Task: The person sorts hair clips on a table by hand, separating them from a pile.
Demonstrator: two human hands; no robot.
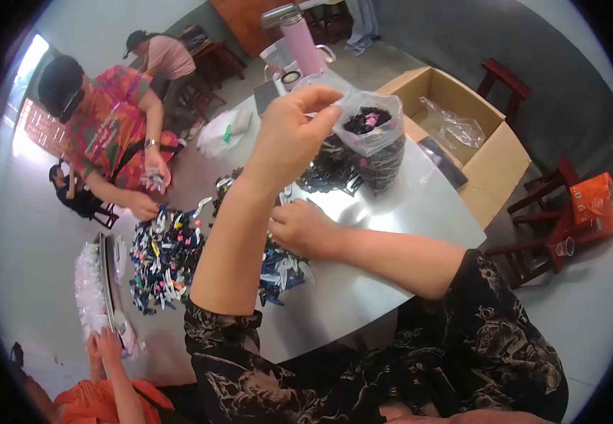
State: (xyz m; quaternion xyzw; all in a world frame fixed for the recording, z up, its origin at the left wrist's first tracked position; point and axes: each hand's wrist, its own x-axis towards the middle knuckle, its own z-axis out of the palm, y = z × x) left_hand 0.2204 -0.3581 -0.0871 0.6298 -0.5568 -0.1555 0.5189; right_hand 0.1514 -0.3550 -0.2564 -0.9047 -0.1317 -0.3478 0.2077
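Observation:
My left hand (296, 131) is raised beside a clear plastic bag (381, 150) that stands upright with its mouth spread. Its thumb and forefinger come together in a pinch at the bag's near rim; what lies between them is too small to tell. Inside the bag are black pieces with some pink (369, 120). Lower down, my right hand (305, 230) rests on the table with curled fingers, at the edge of a heap of small slim pieces (282, 272) in dark blue, black and white. My left forearm hides part of that heap, and the right fingertips are unclear.
Another bag of dark pieces (329, 166) lies against the upright one. A cardboard box (487, 166) stands to the right, a pink bottle (301, 44) at the back. Across the table (363, 265), a person in a patterned shirt (112, 120) handles a bigger heap (168, 258). An orange-sleeved person (105, 403) works lower left.

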